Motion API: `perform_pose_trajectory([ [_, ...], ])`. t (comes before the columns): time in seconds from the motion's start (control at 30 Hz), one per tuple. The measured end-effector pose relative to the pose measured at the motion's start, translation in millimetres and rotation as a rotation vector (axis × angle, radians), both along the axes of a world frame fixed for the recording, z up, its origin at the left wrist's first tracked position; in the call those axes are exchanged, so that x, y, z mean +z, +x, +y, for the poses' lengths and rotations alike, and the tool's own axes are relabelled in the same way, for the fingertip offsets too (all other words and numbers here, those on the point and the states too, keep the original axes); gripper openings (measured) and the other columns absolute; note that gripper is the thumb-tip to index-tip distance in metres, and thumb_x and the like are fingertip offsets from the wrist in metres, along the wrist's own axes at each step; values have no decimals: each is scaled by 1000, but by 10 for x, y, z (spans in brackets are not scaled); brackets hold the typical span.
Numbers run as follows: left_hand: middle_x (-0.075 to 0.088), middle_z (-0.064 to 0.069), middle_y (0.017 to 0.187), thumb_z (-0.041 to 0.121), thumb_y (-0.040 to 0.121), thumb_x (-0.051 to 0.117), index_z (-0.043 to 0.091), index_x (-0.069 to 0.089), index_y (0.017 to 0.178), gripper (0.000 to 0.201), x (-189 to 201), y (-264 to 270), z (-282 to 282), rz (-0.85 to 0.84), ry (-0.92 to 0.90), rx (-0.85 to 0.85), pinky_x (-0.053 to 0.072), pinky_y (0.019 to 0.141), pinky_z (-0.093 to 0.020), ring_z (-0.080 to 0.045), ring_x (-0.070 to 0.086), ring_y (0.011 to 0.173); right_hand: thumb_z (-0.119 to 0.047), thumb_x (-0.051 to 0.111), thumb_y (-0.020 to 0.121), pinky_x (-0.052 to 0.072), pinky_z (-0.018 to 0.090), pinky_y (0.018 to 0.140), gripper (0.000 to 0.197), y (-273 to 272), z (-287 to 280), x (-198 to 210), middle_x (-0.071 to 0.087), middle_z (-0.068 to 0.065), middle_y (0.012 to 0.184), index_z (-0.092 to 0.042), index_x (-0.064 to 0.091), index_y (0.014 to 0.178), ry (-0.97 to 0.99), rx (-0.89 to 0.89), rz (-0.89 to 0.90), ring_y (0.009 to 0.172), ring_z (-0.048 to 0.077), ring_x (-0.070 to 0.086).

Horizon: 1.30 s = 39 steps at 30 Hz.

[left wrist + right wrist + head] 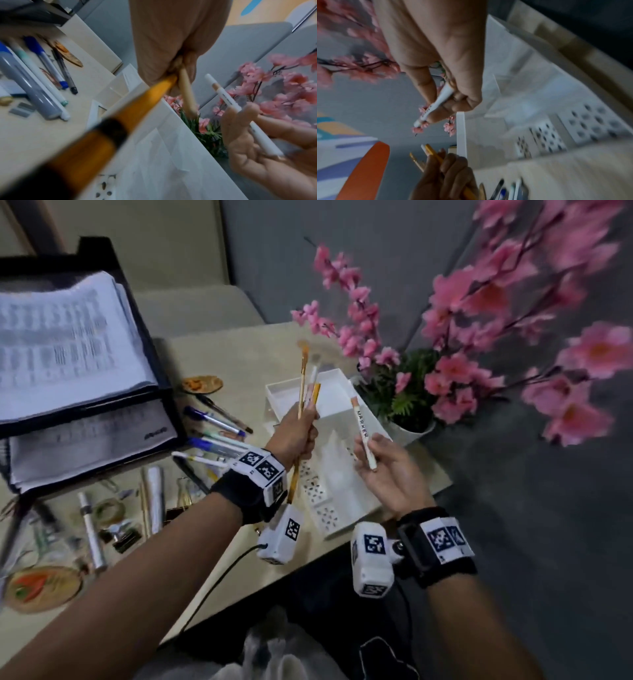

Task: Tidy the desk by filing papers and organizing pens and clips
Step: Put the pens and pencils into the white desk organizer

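Several brushes and pencils (310, 392) stand upright in my left hand (296, 436), its grip wrapped round them as a bundle so they go in together. My right hand (387, 474) pinches one white marker (363, 436) above the white organizer (329, 419), likely to drop it in. More pens (219, 436) lie on the tabletop (239, 361) beside the paper tray (164, 392).

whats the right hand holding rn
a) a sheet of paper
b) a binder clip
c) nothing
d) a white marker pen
d, the right hand pinches a white marker with MARKER printed along its barrel, above the white organizer; the left hand grips the bunch of brushes.
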<state>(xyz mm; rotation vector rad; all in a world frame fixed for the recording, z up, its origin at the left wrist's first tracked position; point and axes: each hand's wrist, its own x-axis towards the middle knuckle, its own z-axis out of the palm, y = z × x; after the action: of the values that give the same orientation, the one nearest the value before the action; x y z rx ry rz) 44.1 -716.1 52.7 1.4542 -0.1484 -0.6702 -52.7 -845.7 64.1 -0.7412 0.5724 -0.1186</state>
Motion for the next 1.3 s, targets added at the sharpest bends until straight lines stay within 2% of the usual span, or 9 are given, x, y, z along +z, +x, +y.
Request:
perform_pose_trajectory([
  [0.1,31,-2,58,29,102,29,17,40,74,32,-22,46,-156,-7,26,-22,25,41,-16,-4,28,32,8,40,92,44,15,53,24,187,-125,-56,49,1,72,-12,53,92,-301,-38,49,62,7,51],
  [0.23,35,-3,60,22,102,30,17,44,74,32,-18,140,-255,-53,42,-48,31,47,-17,-12,30,50,9,35,89,41,17,70,30,501,-138,-170,55,-3,76,-15,52,88,-870,-63,203,76,10,53],
  [0.47,37,2,57,34,102,29,20,49,76,35,-92,203,-274,-69,64,-154,26,38,-13,-1,31,34,-8,51,92,42,27,100,30,562,-147,-144,53,6,125,-8,51,122,-1197,-157,232,114,15,52],
  [0.63,39,6,49,44,99,28,18,52,69,47,-123,172,-306,-38,51,-221,23,36,-12,-2,30,34,-17,59,89,47,30,76,19,633,-67,-3,61,5,85,-5,64,104,-963,4,102,78,12,56],
  [0.8,45,-1,59,37,101,26,13,57,80,45,-93,166,-338,-89,62,-356,35,40,-11,-2,41,39,-7,55,91,35,16,44,16,598,-136,84,44,-2,50,-7,57,75,-923,43,48,36,-1,41],
  [0.97,58,-5,88,32,102,27,5,63,103,45,-44,252,-491,-339,227,-206,42,74,-19,-13,52,76,-12,56,90,41,19,53,12,617,-416,426,54,-2,62,-7,64,82,-1271,-201,86,55,8,49],
  [1.03,55,2,75,31,102,30,11,59,93,37,-32,298,-520,-391,222,-60,43,64,-13,-7,50,66,-13,57,89,43,23,57,14,620,-582,521,58,5,67,-1,65,87,-1379,-311,75,61,16,54],
  [1.1,48,7,64,31,101,32,12,55,86,33,-38,325,-545,-456,248,-4,41,59,-23,-6,45,58,-12,58,88,42,23,61,14,623,-662,498,61,9,75,-1,66,90,-1495,-303,105,70,20,58],
  [1.3,38,4,63,37,99,34,11,41,83,31,-136,187,-609,-500,280,-94,31,60,-28,-11,37,57,-2,56,86,41,26,78,14,550,-598,53,60,17,99,1,65,95,-1599,-10,212,94,31,57],
])
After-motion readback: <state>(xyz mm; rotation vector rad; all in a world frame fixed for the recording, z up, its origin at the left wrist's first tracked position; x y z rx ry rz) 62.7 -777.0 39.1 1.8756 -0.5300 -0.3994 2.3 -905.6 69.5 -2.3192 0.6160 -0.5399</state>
